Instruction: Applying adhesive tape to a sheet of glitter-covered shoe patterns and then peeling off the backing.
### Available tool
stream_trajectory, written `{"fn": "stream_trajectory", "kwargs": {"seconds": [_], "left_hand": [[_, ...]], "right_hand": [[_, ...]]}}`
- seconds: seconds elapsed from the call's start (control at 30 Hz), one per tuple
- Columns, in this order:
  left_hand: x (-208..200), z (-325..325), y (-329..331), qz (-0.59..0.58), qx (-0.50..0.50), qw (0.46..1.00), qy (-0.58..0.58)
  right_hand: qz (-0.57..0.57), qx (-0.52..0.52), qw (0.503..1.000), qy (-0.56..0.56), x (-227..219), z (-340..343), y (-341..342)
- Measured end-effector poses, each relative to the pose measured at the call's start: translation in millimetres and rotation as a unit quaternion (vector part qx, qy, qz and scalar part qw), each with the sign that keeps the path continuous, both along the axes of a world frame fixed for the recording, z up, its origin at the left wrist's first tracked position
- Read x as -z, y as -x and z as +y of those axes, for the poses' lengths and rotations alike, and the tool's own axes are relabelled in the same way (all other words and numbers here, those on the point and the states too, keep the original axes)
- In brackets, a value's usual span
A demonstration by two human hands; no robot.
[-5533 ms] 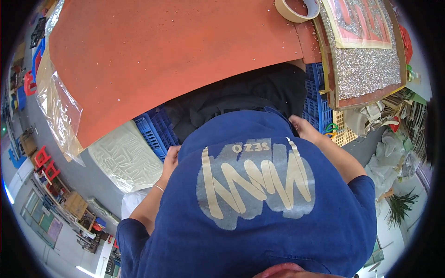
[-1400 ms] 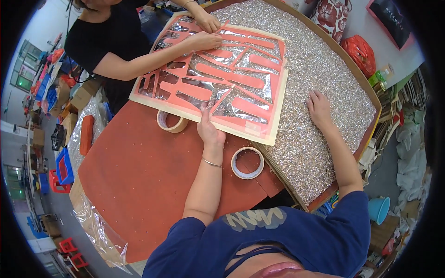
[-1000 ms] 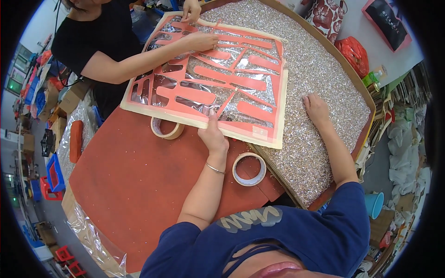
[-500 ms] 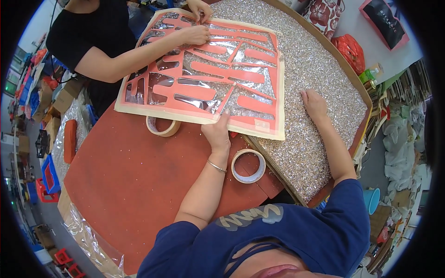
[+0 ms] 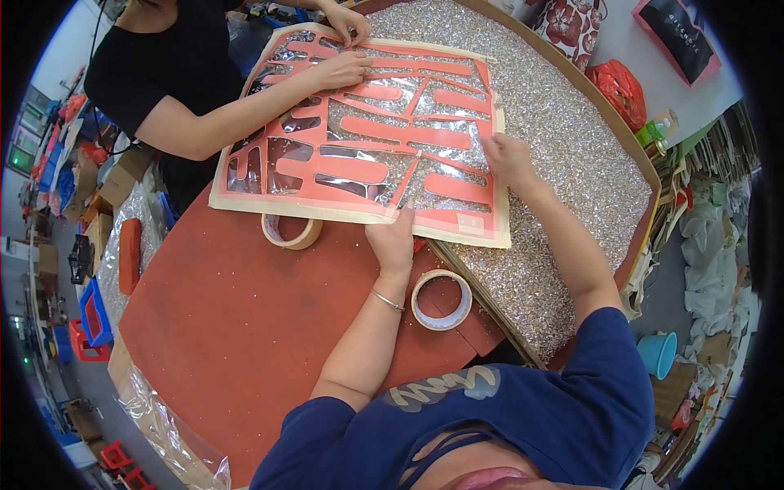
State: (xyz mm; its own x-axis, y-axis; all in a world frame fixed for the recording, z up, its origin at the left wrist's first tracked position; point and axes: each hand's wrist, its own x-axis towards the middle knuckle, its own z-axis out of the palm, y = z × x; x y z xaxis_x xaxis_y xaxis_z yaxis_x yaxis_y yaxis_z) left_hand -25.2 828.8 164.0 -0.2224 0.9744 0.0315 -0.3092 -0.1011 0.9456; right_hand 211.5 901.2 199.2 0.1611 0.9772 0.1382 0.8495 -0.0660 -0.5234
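Note:
A coral stencil sheet (image 5: 408, 135) with long cut-outs backed by clear film and cream tape along its edges lies tilted over the table and a bed of glittering stones (image 5: 563, 139). My left hand (image 5: 390, 242) grips its near edge, thumb on top and fingers underneath. At the sheet's right edge, my right hand (image 5: 510, 166) has its fingers curled together; what they hold, if anything, is hidden. Across from me, a co-worker's two hands (image 5: 347, 69) work at the sheet's far left part, fingers pinched on it.
Two rolls of cream tape rest on the red table (image 5: 245, 327): one roll (image 5: 421, 314) beside my left wrist, another roll (image 5: 306, 238) partly under the sheet. A brown rim (image 5: 608, 106) borders the stones. A red plastic bag (image 5: 616, 94) and a light-blue bucket (image 5: 657, 355) stand at the right.
My right hand has moved up and left from over the stones to the sheet's right edge. My left hand keeps its hold. The co-worker's hands remain at the far part.

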Motion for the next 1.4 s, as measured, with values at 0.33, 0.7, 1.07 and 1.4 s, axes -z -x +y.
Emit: {"fn": "stream_trajectory", "kwargs": {"seconds": [0.33,0.7,1.07,1.4], "left_hand": [[-3,-2,2,-0.028,0.024,0.999,-0.021],[9,0,1,-0.024,0.038,0.999,0.006],[3,-2,-6,0.186,0.011,0.98,-0.075],[-19,-3,4,0.015,0.127,0.971,0.2]], "right_hand": [[0.206,-0.114,0.971,-0.035,20,28,53],[-0.177,-0.292,0.939,0.033,1,-45,46],[-0.248,-0.078,0.96,-0.103,24,-113,-82],[0.076,0.124,0.989,-0.013,8,-79,-68]]}}
